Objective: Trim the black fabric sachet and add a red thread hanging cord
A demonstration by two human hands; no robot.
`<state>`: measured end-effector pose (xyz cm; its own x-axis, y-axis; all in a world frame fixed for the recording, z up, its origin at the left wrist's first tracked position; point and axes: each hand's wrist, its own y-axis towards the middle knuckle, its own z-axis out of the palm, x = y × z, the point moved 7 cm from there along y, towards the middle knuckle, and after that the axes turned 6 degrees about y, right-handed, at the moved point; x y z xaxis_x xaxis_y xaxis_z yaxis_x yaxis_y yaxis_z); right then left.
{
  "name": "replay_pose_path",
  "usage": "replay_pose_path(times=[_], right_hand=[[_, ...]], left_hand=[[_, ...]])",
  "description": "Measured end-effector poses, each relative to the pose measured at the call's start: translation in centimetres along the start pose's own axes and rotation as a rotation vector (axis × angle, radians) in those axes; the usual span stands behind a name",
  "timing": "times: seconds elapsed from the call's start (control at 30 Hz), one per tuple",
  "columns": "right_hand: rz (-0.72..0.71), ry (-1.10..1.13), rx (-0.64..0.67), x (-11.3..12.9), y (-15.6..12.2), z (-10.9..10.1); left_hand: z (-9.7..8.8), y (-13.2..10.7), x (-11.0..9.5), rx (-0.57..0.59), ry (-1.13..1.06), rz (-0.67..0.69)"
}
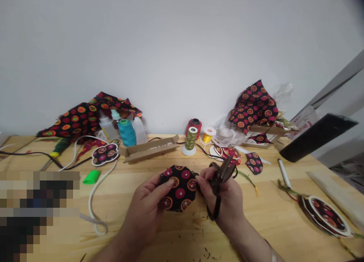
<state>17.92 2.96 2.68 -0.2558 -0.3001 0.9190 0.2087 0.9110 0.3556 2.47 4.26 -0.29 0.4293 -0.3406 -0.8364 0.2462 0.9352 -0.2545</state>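
Observation:
My left hand [145, 212] pinches a round piece of black fabric [179, 188] printed with red and orange circles, its thumb lying on top. My right hand [222, 197] is closed around a pair of dark scissors [220, 180], with one looped handle hanging below the fingers. The scissor blades point up and away, and their lower end sits at the fabric's right edge. I cannot tell whether the blades are cutting the cloth. Small dark snippets lie on the wooden table [199, 231] under my hands.
Thread spools [191, 140], plastic bottles [139, 130], a cardboard box lid [149, 149] and printed fabric pieces [254, 106] line the back. A white cord [92, 201], a green thimble [91, 176], a white marker [284, 173] and a round fabric ornament [325, 216] lie nearby. A blurred patch covers the lower left.

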Motion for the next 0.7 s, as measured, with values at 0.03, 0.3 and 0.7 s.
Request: replay_pose_path(times=[0.03, 0.3, 0.7], right_hand=[[0.023, 0.049, 0.01, 0.1, 0.0, 0.1], [0.084, 0.206, 0.225, 2.1, -3.3, 2.4], [0.205, -0.029, 0.091, -0.1, -2.3, 0.2]], left_hand=[[0.0, 0.0, 0.0, -0.001, -0.002, 0.002], [-1.1, 0.5, -0.3, -0.048, 0.011, 0.036], [-0.6, 0.2, -0.1, -0.041, -0.014, 0.019]])
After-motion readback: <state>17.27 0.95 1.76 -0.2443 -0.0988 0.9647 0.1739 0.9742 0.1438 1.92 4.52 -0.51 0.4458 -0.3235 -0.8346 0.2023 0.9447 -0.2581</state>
